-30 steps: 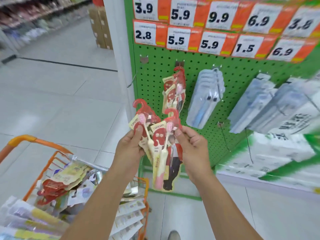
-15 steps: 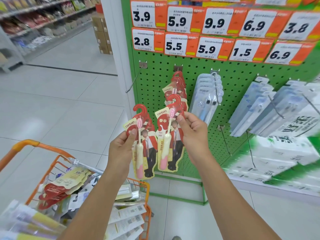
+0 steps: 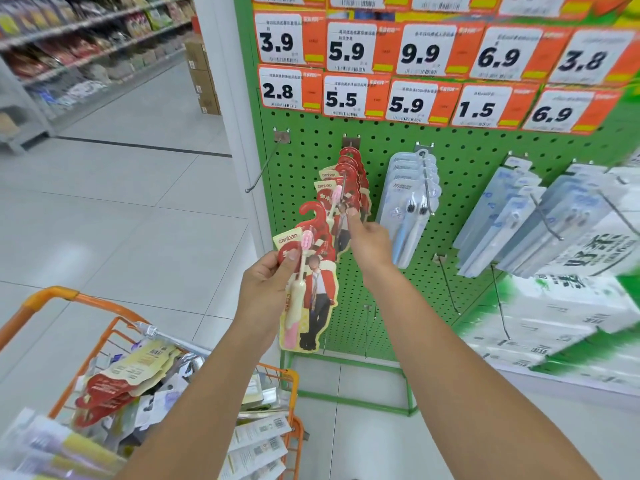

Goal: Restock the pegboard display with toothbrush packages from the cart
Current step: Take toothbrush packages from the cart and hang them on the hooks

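Head view, looking down both forearms at the green pegboard [image 3: 460, 157]. The left hand [image 3: 268, 289] has its fingers curled round a small stack of red toothbrush packages [image 3: 313, 271], thumb pressed on the front card just under the "canban" label, the pink brush head poking up right beside the thumb tip. The red hook tops rise above those fingers, the printed figure and the cream handle hang below them.

The right hand [image 3: 370, 242] is up at the board, fingers bent and pinching the front package of the hanging red row [image 3: 348, 181]; that row sits on its peg just above and beyond the fingertips. How much of the card it grips is hidden behind the knuckles.

Just right of the right hand's fingers hang pale blue toothbrush packs [image 3: 410, 199]. Above both hands run orange price tags [image 3: 349, 98]. Left of the hanging row, a bare metal peg [image 3: 265, 166] juts out. Below the left wrist, the orange cart [image 3: 41, 299] holds more packages, red and cream ones among them.
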`<state>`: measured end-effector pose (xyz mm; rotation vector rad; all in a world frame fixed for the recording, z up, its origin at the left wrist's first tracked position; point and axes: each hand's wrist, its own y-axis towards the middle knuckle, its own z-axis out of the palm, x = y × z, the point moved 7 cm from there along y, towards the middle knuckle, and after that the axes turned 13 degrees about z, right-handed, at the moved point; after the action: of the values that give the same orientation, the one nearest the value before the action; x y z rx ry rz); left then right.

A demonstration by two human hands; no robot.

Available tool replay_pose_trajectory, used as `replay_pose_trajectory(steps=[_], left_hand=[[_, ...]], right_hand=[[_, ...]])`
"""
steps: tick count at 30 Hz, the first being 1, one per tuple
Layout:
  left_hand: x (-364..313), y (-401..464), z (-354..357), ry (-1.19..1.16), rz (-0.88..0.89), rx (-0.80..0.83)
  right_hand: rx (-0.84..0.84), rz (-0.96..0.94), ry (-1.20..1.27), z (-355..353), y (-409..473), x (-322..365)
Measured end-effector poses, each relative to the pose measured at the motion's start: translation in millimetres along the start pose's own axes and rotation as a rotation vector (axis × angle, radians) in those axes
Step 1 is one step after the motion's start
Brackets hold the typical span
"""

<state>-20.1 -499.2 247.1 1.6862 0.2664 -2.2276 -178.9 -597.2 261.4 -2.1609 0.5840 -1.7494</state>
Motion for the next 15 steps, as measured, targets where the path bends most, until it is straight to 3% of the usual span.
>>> replay_pose_trajectory(steps=[3,7,10,15], left_hand=[[5,3,8,0.011,0.004,0.018],[5,8,19,0.001,0.022,0.048],[2,12,30,-0.038,0.034,0.085],[6,15,37,-0.071,0.033,0.095]], right_hand=[[0.117,0.053,0.055,-5,-26,-29],[0.315,-0.184,0.211,-8,-58,-39],[0.241,-0.343,0.163,-17,-58,-25],[0.169,-0.357,0.134,-24,-44,-21]])
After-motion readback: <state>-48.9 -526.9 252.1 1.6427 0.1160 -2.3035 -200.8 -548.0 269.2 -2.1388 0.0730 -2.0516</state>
